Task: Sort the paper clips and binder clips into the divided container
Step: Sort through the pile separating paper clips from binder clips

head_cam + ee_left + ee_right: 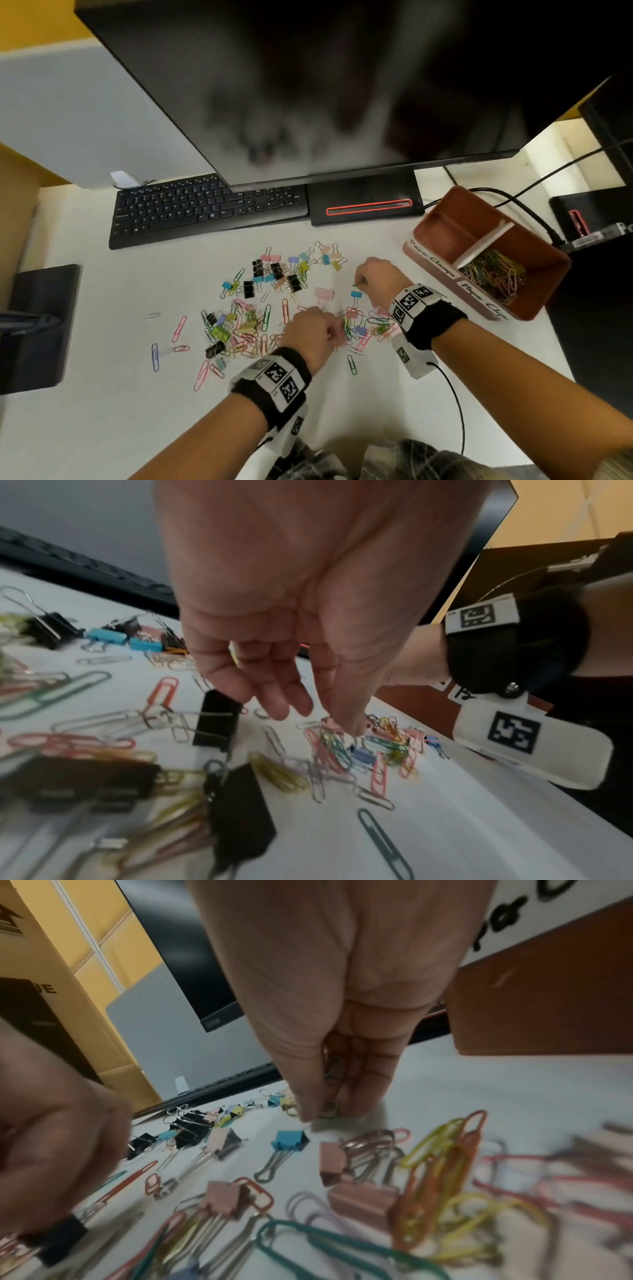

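Colourful paper clips (246,337) and binder clips (274,274) lie scattered on the white desk (102,411). The brown divided container (452,219) stands at the right. Its near compartment holds paper clips (493,274); the far one looks bare. My right hand (359,282) (325,1112) pinches a yellow-green paper clip (329,1106) between thumb and fingers, just above the desk beside a blue binder clip (289,1141). My left hand (334,334) (318,718) hangs over a tangle of paper clips (335,745). Its fingers are relaxed, and the thumb tip touches a pink clip (330,723).
A black keyboard (205,209) and the monitor's base (366,202) lie behind the pile, under the big monitor (308,85). Black cables (534,209) run behind the container. A dark block (37,325) sits at the desk's left edge. A black binder clip (215,721) lies by my left fingers.
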A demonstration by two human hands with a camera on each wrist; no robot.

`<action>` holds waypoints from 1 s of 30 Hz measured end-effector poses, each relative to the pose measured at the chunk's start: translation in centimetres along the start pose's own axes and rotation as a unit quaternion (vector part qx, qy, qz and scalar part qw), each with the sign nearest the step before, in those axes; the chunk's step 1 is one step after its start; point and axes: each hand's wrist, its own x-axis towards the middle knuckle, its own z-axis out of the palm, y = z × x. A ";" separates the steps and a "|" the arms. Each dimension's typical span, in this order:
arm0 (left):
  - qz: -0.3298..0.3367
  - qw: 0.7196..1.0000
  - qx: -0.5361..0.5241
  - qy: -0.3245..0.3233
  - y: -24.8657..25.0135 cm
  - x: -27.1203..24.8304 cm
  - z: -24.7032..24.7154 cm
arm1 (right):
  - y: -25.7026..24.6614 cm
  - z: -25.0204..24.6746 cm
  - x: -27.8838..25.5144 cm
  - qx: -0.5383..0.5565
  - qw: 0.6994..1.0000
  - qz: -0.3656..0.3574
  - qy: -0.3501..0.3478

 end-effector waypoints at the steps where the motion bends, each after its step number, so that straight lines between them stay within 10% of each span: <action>1: -0.008 1.000 0.011 0.001 0.2 0.2 0.5 | 0.3 -0.1 -0.5 0.011 1.000 -0.008 0.008; 13: 0.011 0.969 0.245 0.028 1.4 2.2 2.0 | 2.9 3.6 -9.1 0.080 0.997 -0.014 -0.010; 30: 0.042 0.971 0.231 -0.041 -0.2 4.9 1.6 | 2.7 5.0 -5.2 -0.071 0.995 -0.036 0.058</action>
